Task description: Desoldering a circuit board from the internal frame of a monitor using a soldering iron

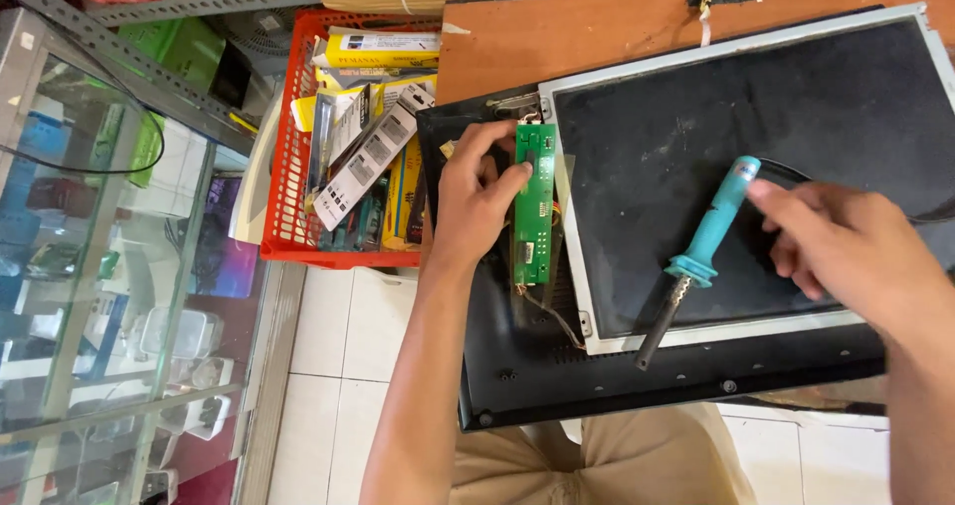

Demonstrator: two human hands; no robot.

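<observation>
- A glass display case [90, 266] fills the far left, with small goods dimly seen behind its panes and a slotted metal bar running along its top edge.
- Beside it, a red plastic basket [288, 216] holds upright packets in yellow, black and grey, packed closely together.
- The left hand [476, 202] grips a narrow green circuit board [534, 206]: thumb at the board's upper end, fingertips pressed to its left edge. The board stands lengthwise along the left rim of the panel, with thin wires [552, 316] trailing from its lower end.
- Under both lies a black monitor housing [557, 376], back side up, resting on a brown wooden bench [597, 32].
- In the housing sits a flat display panel [676, 137], dark-faced with a pale metal frame.
- A teal-handled soldering iron [701, 251] lies slanted on the panel, tip pointing down-left and crossing the lower frame.
- The right hand [846, 246] hovers at the iron's upper handle end, fingers loosely curled, one fingertip close by the handle's cap; whether it touches cannot be told, and it grasps nothing.
- White floor tiles [338, 366] show below, between case and housing.
</observation>
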